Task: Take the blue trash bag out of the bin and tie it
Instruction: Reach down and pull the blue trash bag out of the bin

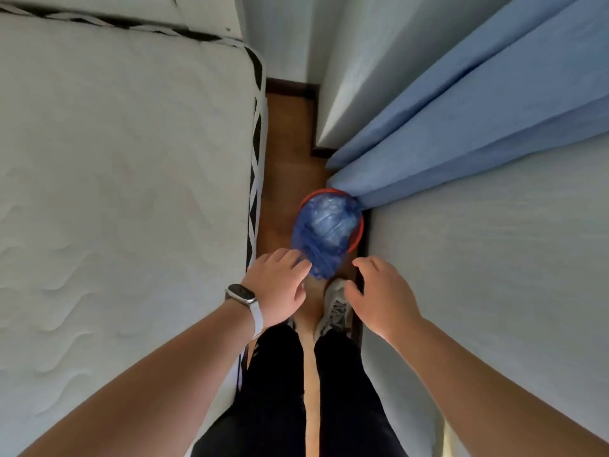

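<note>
Just below the middle of the frame, on a narrow strip of wooden floor (290, 150), stands a round orange bin (358, 237) lined with the blue trash bag (324, 230). That bag sits in the bin with its mouth open, pale crumpled plastic showing inside, and its near edge is drawn out over the rim toward the lower part of the frame, where it bunches into a gathered blue fold. At the left side of this fold is the left hand (280, 285), knuckles up, its fingers (298, 263) curled close together and touching the bunched plastic; whether they actually pinch it I cannot tell, since the fingertips are hidden under the hand. A smartwatch (243, 295) with a light strap sits on that wrist. To the right of the fold, apart from the bag, the right hand (382, 298) hovers with its fingers (364, 263) loosely bent and slightly spread, holding nothing. Filling the left half of the frame is a white quilted mattress (115, 192) with a black and white edge band. Along the right side runs a pale wall (494, 275), and from the upper right blue curtains (461, 120) hang down to touch the far rim of the bin. At the bottom centre are black trousers (346, 390) and a grey sneaker (336, 308)
</note>
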`<state>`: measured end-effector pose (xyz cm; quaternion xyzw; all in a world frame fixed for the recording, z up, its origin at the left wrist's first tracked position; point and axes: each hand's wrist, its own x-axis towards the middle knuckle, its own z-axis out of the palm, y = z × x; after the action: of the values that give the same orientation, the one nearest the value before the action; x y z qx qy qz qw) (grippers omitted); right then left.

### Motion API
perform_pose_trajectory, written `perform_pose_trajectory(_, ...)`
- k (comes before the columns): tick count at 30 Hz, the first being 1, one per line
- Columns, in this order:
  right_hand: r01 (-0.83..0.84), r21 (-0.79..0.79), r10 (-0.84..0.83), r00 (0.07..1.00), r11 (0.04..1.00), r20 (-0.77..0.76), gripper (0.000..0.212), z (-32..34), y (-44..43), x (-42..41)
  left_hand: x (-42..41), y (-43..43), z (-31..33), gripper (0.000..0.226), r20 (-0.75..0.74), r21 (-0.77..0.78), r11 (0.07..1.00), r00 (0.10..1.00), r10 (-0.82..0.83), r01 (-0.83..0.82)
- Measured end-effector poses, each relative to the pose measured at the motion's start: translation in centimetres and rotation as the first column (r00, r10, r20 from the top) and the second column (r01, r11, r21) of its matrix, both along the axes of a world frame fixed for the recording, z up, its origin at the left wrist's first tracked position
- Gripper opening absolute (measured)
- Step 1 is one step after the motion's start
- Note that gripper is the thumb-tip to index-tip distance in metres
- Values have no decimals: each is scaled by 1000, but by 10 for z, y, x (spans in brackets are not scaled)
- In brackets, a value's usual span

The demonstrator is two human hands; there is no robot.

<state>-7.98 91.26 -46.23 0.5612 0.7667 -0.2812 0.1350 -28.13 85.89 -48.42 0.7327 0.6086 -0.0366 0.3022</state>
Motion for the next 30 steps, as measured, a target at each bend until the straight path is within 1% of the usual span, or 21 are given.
perform_pose_trajectory(2,29,-27,-29,1000,999,8,40,-43,0,4,4,-5,-40,36,-10,-60,995,997,77,-78)
perform_pose_trajectory(4,44,-39,-43,999,998,28,40,-84,3,6,9,-8,-75,39,-24,-105,987,993,117,-119)
perform_pose_trajectory(9,65,-112,-62,998,992,28,40,-175,0,8,25,-11,-154,44,-75,-220,971,994,78,-92)
perform_pose_trajectory(11,33,-138,-34,999,990,-3,42,-203,-4,8,30,-11,-178,45,-81,-253,962,993,84,-102)
perform_pose_trajectory(13,-22,-167,18,999,986,-26,46,-223,-10,6,36,-13,-194,46,-75,-252,961,992,103,-119)
perform_pose_trajectory(16,-19,-181,15,1000,983,-23,47,-245,-18,4,42,-12,-211,46,-80,-219,972,994,72,-88)
perform_pose_trajectory(19,-21,-190,24,1000,982,12,47,-266,-20,3,42,-5,-226,33,-85,-225,973,996,33,-51)
perform_pose_trajectory(21,-3,-187,9,1000,982,27,48,-280,-18,4,43,-1,-234,23,-73,-197,978,996,49,-63)
perform_pose_trajectory(23,40,-181,-37,999,983,20,49,-293,-14,5,46,1,-239,20,3,-124,982,989,147,-146)
perform_pose_trajectory(25,86,-190,-86,996,978,12,51,-303,-10,4,50,4,-238,21,125,-41,965,957,261,-258)
perform_pose_trajectory(27,124,-215,-123,992,969,17,55,-312,-7,4,51,9,-235,22,214,15,922,902,374,-386)
perform_pose_trajectory(30,241,-255,-239,970,936,40,57,-321,-6,2,49,18,-232,24,271,-13,818,785,557,-575)
